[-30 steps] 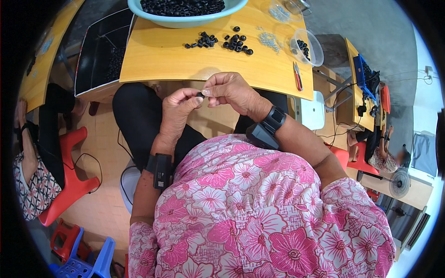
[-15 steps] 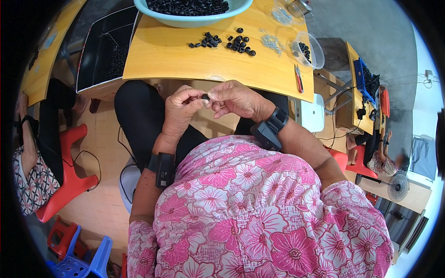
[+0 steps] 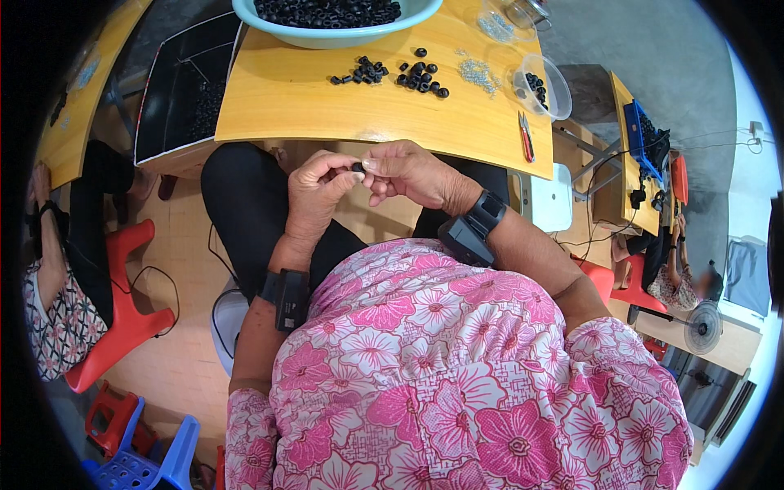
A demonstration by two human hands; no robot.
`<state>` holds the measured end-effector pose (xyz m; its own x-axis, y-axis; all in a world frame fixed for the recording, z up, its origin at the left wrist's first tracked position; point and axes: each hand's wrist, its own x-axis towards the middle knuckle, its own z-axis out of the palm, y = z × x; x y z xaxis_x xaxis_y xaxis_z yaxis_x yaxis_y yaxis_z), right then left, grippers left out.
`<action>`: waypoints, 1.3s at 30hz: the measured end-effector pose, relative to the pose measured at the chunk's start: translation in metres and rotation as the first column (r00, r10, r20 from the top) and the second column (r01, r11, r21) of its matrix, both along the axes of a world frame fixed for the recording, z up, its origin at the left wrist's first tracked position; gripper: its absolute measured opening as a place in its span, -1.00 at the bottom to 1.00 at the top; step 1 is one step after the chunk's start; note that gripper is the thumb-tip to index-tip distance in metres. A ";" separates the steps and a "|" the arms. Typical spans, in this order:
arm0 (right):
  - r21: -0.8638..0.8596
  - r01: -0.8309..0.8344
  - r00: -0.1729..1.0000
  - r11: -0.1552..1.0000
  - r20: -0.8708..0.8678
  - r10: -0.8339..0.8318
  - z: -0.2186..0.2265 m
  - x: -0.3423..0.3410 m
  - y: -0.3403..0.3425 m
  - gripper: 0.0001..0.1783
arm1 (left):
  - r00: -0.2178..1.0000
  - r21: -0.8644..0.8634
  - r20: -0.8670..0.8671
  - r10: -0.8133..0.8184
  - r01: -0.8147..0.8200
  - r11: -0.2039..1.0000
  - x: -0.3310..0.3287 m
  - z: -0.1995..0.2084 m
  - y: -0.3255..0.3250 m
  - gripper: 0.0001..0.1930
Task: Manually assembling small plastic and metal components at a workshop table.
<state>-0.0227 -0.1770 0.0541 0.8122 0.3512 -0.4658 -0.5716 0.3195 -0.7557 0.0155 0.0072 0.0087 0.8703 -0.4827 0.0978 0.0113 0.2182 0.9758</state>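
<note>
Above my lap, just off the table's near edge, both hands meet at a small black ring-shaped piece (image 3: 358, 167). My left hand (image 3: 312, 194) pinches it between thumb and fingers. From the other side, the thumb and forefinger of my right hand (image 3: 418, 176) close against the same piece; whether something tiny is between them is too small to see. On the table lie a pile of small black tube-like pieces (image 3: 367, 70), a group of rounder black pieces (image 3: 423, 79) and a scatter of small clear or silvery bits (image 3: 478, 73).
A pale blue basin (image 3: 343, 36) of black pieces stands at the far edge of the yellow table (image 3: 286, 106). To the right are a clear tub (image 3: 558, 90) and red-handled snips (image 3: 527, 139). A black-lined box (image 3: 167, 106) stands left. People sit on both sides near red chairs (image 3: 122, 318).
Both hands have shifted very slightly left with the black piece between them. The grip looks nearly the same.
</note>
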 end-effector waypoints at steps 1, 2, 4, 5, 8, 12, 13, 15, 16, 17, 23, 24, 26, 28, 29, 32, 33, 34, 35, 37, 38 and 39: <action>-0.009 -0.011 1.000 1.000 0.021 0.011 0.000 0.000 0.000 -0.76 | 1.000 -0.013 -0.021 -0.005 0.005 1.000 0.000 0.001 -0.001 -0.83; -0.018 -0.024 0.999 1.000 0.041 0.025 0.001 0.001 0.001 -0.76 | 1.000 -0.012 -0.020 -0.005 0.004 1.000 0.000 0.000 -0.001 -0.83; -0.129 -0.019 0.994 0.991 0.105 0.033 0.003 0.001 0.004 -0.76 | 0.995 -0.024 -0.092 -0.029 0.027 0.999 -0.001 -0.002 -0.002 -0.69; -0.238 -0.008 0.985 0.971 0.165 0.048 0.006 0.000 0.007 -0.76 | 0.995 -0.023 -0.092 -0.028 0.026 0.999 -0.002 -0.001 -0.003 -0.69; -0.338 0.014 0.962 0.941 0.260 0.079 0.016 -0.001 0.013 -0.76 | 0.965 -0.206 -0.239 -0.112 0.062 0.977 -0.003 0.000 -0.006 -0.52; -0.427 0.057 0.919 0.903 0.375 0.119 0.009 -0.004 0.012 -0.78 | 0.961 -0.253 -0.207 -0.183 0.128 0.959 -0.004 -0.001 -0.004 -0.44; -0.539 0.112 0.855 0.835 0.480 0.196 0.006 -0.004 0.012 -0.79 | 0.965 -0.246 -0.185 -0.186 0.138 0.959 -0.003 0.000 -0.004 -0.45; -0.632 0.180 0.776 0.753 0.562 0.286 0.008 -0.003 0.013 -0.79 | 0.961 -0.250 -0.199 -0.194 0.141 0.958 -0.003 0.004 -0.004 -0.46; -0.649 0.208 0.744 0.731 0.591 0.313 0.010 -0.003 0.014 -0.79 | 0.956 -0.254 -0.212 -0.201 0.145 0.956 -0.004 0.006 -0.005 -0.47; -0.663 0.238 0.709 0.709 0.618 0.341 0.012 -0.002 0.014 -0.79 | 0.956 -0.253 -0.213 -0.202 0.145 0.956 -0.004 0.008 -0.005 -0.47; -0.661 0.269 0.678 0.701 0.646 0.350 0.006 0.000 0.015 -0.80 | 0.966 -0.186 -0.199 -0.163 0.126 0.974 -0.004 0.011 -0.004 -0.50; -0.661 0.269 0.678 0.701 0.646 0.349 0.005 0.000 0.015 -0.80 | 0.967 -0.175 -0.200 -0.157 0.122 0.977 -0.005 0.011 -0.004 -0.50; -0.659 0.290 0.668 0.694 0.658 0.346 0.004 0.000 0.015 -0.81 | 0.968 -0.163 -0.202 -0.151 0.119 0.979 -0.005 0.012 -0.003 -0.50; -0.666 0.280 0.674 0.692 0.649 0.352 0.004 -0.001 0.014 -0.80 | 0.977 -0.092 -0.150 -0.152 0.139 0.986 -0.004 0.016 -0.002 -0.51; -0.671 0.266 0.678 0.692 0.640 0.361 0.004 -0.001 0.014 -0.79 | 0.977 -0.090 -0.150 -0.150 0.137 0.986 -0.005 0.016 -0.002 -0.51; -0.589 0.230 0.744 0.775 0.620 0.250 0.004 -0.003 0.016 -0.80 | 0.973 -0.203 -0.186 -0.140 0.102 0.974 -0.008 0.017 -0.006 -0.51; -0.588 0.230 0.744 0.775 0.620 0.250 0.003 -0.002 0.015 -0.80 | 0.968 -0.209 -0.206 -0.141 0.098 0.973 -0.009 0.017 -0.007 -0.52; -0.593 0.230 0.748 0.772 0.615 0.250 0.002 -0.002 0.015 -0.80 | 0.964 -0.215 -0.226 -0.142 0.093 0.972 -0.009 0.016 -0.007 -0.52; -0.598 0.234 0.748 0.766 0.614 0.251 0.004 -0.003 0.015 -0.81 | 0.965 -0.216 -0.221 -0.144 0.095 0.972 -0.009 0.017 -0.007 -0.52; -0.615 0.214 0.766 0.759 0.588 0.261 0.009 -0.004 0.015 -0.82 | 0.967 -0.186 -0.206 -0.149 0.111 0.976 -0.010 0.018 -0.006 -0.53; -0.630 0.186 0.788 0.754 0.554 0.269 0.010 -0.004 0.015 -0.82 | 0.967 -0.186 -0.207 -0.149 0.111 0.976 -0.009 0.018 -0.006 -0.53; -0.631 0.185 0.789 0.753 0.553 0.268 0.007 -0.003 0.015 -0.82 | 0.966 -0.173 -0.213 -0.145 0.108 0.979 -0.009 0.017 -0.006 -0.54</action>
<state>-0.0258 -0.1620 0.0612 0.9788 0.2030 -0.0266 0.0507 -0.3662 -0.9291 0.0066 0.0015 0.0262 0.8114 -0.5844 -0.0083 0.2629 0.3522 0.8982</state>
